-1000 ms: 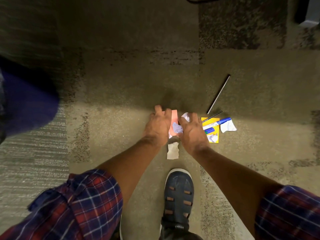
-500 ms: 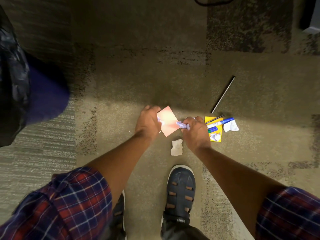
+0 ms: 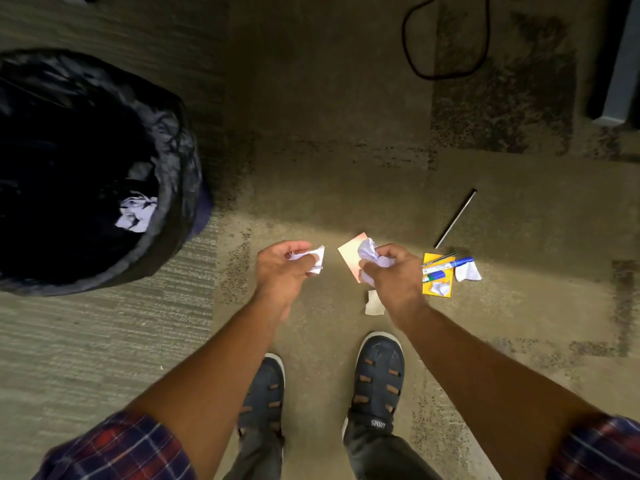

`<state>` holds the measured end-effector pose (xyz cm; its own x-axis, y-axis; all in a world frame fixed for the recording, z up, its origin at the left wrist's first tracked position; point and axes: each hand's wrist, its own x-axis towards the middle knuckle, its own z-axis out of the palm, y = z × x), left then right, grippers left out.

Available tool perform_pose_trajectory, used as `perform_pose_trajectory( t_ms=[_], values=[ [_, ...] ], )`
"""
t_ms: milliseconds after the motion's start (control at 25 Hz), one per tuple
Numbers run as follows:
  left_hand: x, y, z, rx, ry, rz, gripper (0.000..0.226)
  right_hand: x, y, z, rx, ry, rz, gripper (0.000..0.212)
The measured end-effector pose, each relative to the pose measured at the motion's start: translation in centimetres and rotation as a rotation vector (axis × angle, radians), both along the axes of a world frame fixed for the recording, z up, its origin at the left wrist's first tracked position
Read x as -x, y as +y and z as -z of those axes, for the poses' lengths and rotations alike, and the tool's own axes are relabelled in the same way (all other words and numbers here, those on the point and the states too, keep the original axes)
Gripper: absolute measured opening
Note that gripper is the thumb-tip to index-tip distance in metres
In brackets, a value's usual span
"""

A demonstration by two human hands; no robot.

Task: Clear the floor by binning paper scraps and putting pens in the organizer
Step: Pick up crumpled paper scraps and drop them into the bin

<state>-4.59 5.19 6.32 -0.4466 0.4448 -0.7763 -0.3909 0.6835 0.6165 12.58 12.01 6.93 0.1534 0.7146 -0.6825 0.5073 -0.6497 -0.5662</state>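
Observation:
My left hand (image 3: 282, 268) is closed on a crumpled white paper scrap (image 3: 315, 258), raised above the carpet. My right hand (image 3: 393, 273) grips crumpled white paper (image 3: 369, 251) together with a pink paper sheet (image 3: 351, 256). On the floor to the right lies a yellow note (image 3: 437, 287) with a blue-capped pen (image 3: 446, 265), a second marker and a small paper ball (image 3: 440, 288) on it. A white scrap (image 3: 467, 271) lies beside it, another scrap (image 3: 374, 303) sits under my right wrist. A thin dark pen (image 3: 455, 219) lies farther off.
A bin lined with a black bag (image 3: 173, 161) stands at the left with white paper (image 3: 135, 211) inside. My two dark shoes (image 3: 379, 379) stand on the carpet below my hands. A black cable (image 3: 446, 39) loops at the top; grey furniture (image 3: 620, 64) sits at the top right.
My hands rose from the floor and moved apart. The pink sheet passed from my left hand to my right. The view shifted and the bin came into sight at the left.

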Motion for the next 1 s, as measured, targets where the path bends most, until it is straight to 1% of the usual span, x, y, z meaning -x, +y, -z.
perform_pose_trajectory(
  t_ms=[40,160,280,400,520,600,760,840,920,1000],
  values=[
    [0.7,-0.3,-1.7,-0.021,-0.009,-0.033,0.021,1.2,-0.2,-1.5,-0.005,0.068,0.032,0.020],
    [3.8,-1.0,-6.7,-0.092,-0.027,-0.145,0.011,5.8,-0.2,-6.6,-0.016,0.231,0.041,0.033],
    [8.1,-1.6,-11.5,-0.159,0.038,-0.222,0.010,11.2,-0.2,-11.0,-0.032,0.385,0.055,0.023],
    [13.2,-2.9,-15.2,-0.201,0.180,-0.359,0.011,17.4,-0.9,-15.0,-0.032,0.515,0.011,0.021],
    [17.9,-4.9,-16.1,-0.153,0.211,-0.525,0.010,23.0,-2.1,-17.5,-0.012,0.568,-0.050,0.012],
    [20.2,-6.0,-15.9,-0.084,0.194,-0.612,0.012,26.1,-3.0,-18.0,0.029,0.552,-0.090,0.010],
    [22.7,-7.1,-15.6,-0.032,0.157,-0.648,0.016,30.2,-4.7,-17.9,0.140,0.504,-0.149,0.014],
    [23.3,-7.2,-15.9,-0.057,0.090,-0.635,0.028,31.3,-5.2,-17.8,0.167,0.504,-0.182,0.022],
    [24.0,-7.3,-16.1,-0.088,0.018,-0.599,0.036,31.9,-5.6,-17.6,0.195,0.544,-0.194,0.038],
    [24.7,-7.3,-16.2,-0.088,-0.034,-0.581,0.033,31.8,-5.6,-17.4,0.219,0.576,-0.181,0.055]
  ],
)
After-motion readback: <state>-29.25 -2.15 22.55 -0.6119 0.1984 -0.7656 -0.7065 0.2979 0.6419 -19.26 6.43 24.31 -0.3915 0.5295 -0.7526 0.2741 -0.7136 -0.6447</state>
